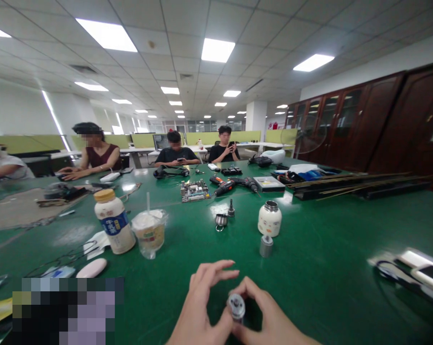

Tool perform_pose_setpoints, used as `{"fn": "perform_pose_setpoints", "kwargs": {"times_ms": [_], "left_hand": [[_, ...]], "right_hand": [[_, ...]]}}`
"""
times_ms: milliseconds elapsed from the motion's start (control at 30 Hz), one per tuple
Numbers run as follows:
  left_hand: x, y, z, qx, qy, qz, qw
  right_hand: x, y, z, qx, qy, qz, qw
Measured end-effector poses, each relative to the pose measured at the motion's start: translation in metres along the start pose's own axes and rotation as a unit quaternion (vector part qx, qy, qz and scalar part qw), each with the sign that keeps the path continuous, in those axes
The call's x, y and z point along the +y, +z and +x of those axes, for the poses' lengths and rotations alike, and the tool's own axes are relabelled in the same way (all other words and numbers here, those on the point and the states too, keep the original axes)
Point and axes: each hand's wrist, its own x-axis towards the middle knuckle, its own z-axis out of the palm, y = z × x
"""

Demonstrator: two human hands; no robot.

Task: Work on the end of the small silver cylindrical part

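Note:
My right hand (265, 314) is closed, its index finger and thumb pinching a small grey metal cylinder (237, 306). The cylinder's round top faces up at me and has a dark middle part; its lower end is hidden by my thumbs. Beside it, my left hand (202, 302) has its fingers stretched out above the table, while its thumb rests against the cylinder's left side. A second grey cylinder (266, 246) stands farther off, in front of a white capless flask (269, 220) printed with faces. Left of these lie a small metal cup-like piece with a ring (221, 221) and a dark drill-chuck-like piece (231, 209).
On the green table (317, 268) stand a yellow-capped bottle (114, 223) and a bagged cup with a straw (150, 232). Farther back are a circuit board (195, 190), power drills (225, 187) and dark rails (331, 187). Phones (430, 277) lie at right. Several people sit opposite.

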Motion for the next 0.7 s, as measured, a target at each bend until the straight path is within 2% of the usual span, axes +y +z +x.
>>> {"fn": "perform_pose_setpoints", "kwargs": {"times_ms": [167, 333, 500, 700], "left_hand": [[-0.001, 0.007, 0.000, 0.023, -0.057, 0.040, 0.997], [-0.007, 0.004, 0.003, 0.014, -0.047, 0.001, 0.999], [-0.028, -0.004, 0.010, 0.108, -0.093, 0.044, 0.989], [-0.057, 0.006, 0.001, 0.047, -0.139, 0.081, 0.986]], "right_hand": [[-0.003, -0.001, 0.001, -0.001, 0.006, -0.014, 1.000], [-0.001, -0.001, 0.001, -0.005, 0.021, -0.028, 0.999], [-0.003, -0.003, 0.002, -0.016, 0.033, -0.017, 0.999], [-0.003, -0.004, 0.002, -0.021, 0.045, -0.019, 0.999]]}}
